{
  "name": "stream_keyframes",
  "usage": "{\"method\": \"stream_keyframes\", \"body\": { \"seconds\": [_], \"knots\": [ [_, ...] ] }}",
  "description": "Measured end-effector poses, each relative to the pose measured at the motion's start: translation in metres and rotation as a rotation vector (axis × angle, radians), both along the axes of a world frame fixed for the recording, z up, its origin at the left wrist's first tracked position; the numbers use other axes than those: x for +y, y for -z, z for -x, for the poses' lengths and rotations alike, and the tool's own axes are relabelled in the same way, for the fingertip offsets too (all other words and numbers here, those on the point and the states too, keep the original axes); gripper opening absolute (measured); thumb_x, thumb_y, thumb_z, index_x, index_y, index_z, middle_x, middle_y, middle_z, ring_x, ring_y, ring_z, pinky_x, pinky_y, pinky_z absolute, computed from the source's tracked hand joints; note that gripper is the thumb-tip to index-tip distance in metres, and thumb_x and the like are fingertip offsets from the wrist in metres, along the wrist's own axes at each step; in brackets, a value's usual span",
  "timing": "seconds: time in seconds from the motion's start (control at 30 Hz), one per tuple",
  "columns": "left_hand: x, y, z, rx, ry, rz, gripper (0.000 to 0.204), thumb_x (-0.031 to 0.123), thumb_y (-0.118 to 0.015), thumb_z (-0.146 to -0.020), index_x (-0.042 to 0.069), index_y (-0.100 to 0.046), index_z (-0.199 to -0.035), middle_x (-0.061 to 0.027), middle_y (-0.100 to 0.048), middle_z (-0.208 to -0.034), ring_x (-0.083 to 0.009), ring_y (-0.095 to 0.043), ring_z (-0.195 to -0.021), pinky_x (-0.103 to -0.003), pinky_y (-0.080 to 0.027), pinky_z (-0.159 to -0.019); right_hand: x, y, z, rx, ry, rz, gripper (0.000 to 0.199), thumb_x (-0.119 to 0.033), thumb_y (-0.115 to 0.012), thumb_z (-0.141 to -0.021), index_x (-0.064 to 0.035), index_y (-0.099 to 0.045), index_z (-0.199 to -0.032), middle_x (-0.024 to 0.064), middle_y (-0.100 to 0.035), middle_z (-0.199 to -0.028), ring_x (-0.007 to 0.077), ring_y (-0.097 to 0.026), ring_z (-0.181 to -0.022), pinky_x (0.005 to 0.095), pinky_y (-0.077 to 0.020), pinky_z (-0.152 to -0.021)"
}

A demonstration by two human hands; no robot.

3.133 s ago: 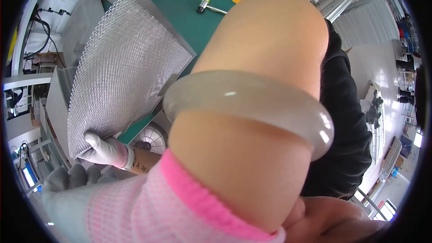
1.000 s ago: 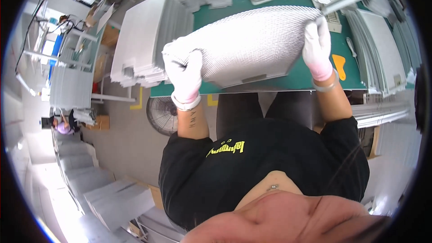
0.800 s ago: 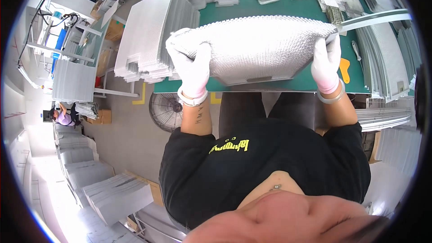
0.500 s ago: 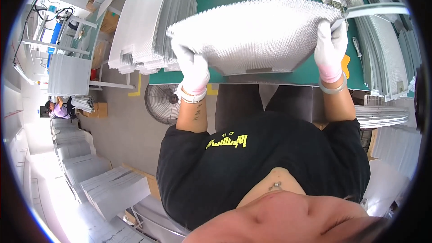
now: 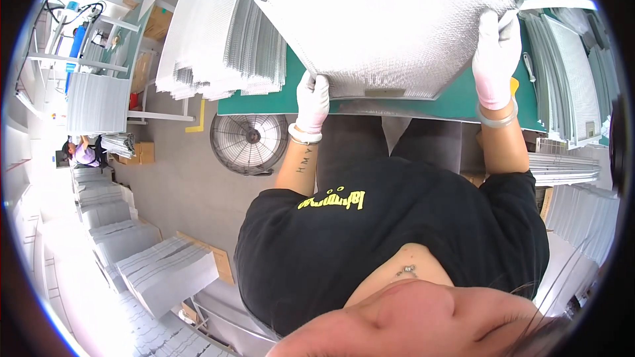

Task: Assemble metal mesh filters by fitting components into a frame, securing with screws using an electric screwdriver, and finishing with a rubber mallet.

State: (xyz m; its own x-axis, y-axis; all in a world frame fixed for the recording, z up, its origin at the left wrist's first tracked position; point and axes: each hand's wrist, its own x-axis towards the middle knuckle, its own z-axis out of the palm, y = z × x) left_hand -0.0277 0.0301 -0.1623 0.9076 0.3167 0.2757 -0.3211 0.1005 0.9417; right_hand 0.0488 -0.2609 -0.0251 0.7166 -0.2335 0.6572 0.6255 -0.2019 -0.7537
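A wide silvery-white mesh panel (image 5: 383, 33), with a fine woven texture, is held raised and tilted over a green-topped table (image 5: 493, 102). On its near left edge my left hand (image 5: 313, 100), in a white glove, is closed with the thumb on top. My right hand (image 5: 496, 59), also gloved, grips the panel's right end near the far corner; its fingertips are partly hidden there. A small greyish rectangle (image 5: 384, 93) shows along the panel's near edge.
Tall stacked mesh panels (image 5: 205, 26) stand left on the table, more stacked panels (image 5: 569, 73) on the right. A white-handled tool (image 5: 528, 69) and a yellow-orange object (image 5: 514, 87) lie beside my right hand. A floor fan (image 5: 251, 135) stands below left; another person (image 5: 83, 152) is far left.
My left hand has shifted from the panel's left corner to its near edge, rightward. The panel has swung farther away and shows more of its face. My right hand keeps its grip, slightly farther right.
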Motion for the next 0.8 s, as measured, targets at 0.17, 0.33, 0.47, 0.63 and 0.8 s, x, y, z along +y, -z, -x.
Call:
{"method": "stream_keyframes", "body": {
  "seconds": [0.17, 0.33, 0.47, 0.63, 0.8],
  "knots": [
    [0.005, -0.008, 0.003, -0.037, -0.092, -0.061, 0.025, 0.020, -0.053, -0.101, -0.002, -0.061, -0.110, 0.0044, -0.060, -0.090, -0.0029, -0.046, -0.074, -0.020, -0.038, -0.065, 0.000, 0.002, 0.020, 0.071, 0.050, -0.053, 0.016, -0.007, -0.059, -0.096, -0.0064, -0.049, -0.083, -0.0032, -0.045, -0.076, 0.0052, -0.037, -0.069, 0.0209, -0.0356, -0.063],
    [0.031, -0.027, 0.020, 0.075, -0.031, -0.207, 0.025, 0.021, -0.053, -0.101, -0.001, -0.064, -0.098, 0.0031, -0.060, -0.086, -0.0030, -0.044, -0.070, -0.020, -0.037, -0.063, 0.009, -0.006, 0.063, 0.102, 0.019, -0.316, 0.008, -0.003, -0.055, -0.096, -0.0052, -0.051, -0.089, -0.0022, -0.052, -0.085, 0.0037, -0.044, -0.076, 0.0208, -0.0387, -0.069],
    [0.025, -0.092, 0.025, -0.074, -0.126, -0.339, 0.009, 0.008, -0.053, -0.098, 0.002, -0.058, -0.103, 0.0011, -0.055, -0.079, -0.0050, -0.048, -0.067, -0.021, -0.043, -0.061, 0.001, 0.020, 0.094, 0.145, -0.176, -0.495, 0.016, -0.002, -0.050, -0.097, -0.0011, -0.052, -0.113, 0.0007, -0.056, -0.097, 0.0049, -0.049, -0.085, 0.0230, -0.0418, -0.079],
    [0.048, -0.141, 0.011, 0.034, 0.034, -0.488, 0.007, 0.009, -0.057, -0.094, 0.002, -0.060, -0.092, 0.0029, -0.055, -0.075, -0.0038, -0.045, -0.064, -0.021, -0.040, -0.059, -0.004, 0.065, 0.124, 0.374, -0.272, -0.699, 0.016, -0.012, -0.055, -0.099, 0.0002, -0.056, -0.109, 0.0014, -0.062, -0.095, 0.0052, -0.055, -0.085, 0.0225, -0.0450, -0.078],
    [0.014, -0.140, -0.023, 0.261, 0.240, -1.055, 0.038, 0.039, -0.062, -0.092, 0.001, -0.063, -0.090, -0.0101, -0.053, -0.067, -0.0187, -0.050, -0.060, -0.032, -0.043, -0.059, -0.025, 0.135, 0.171, 0.855, -0.249, -0.772, 0.026, -0.025, -0.058, -0.099, -0.0069, -0.051, -0.082, 0.0018, -0.058, -0.071, 0.0082, -0.055, -0.064, 0.0264, -0.0484, -0.060]
  ]
}}
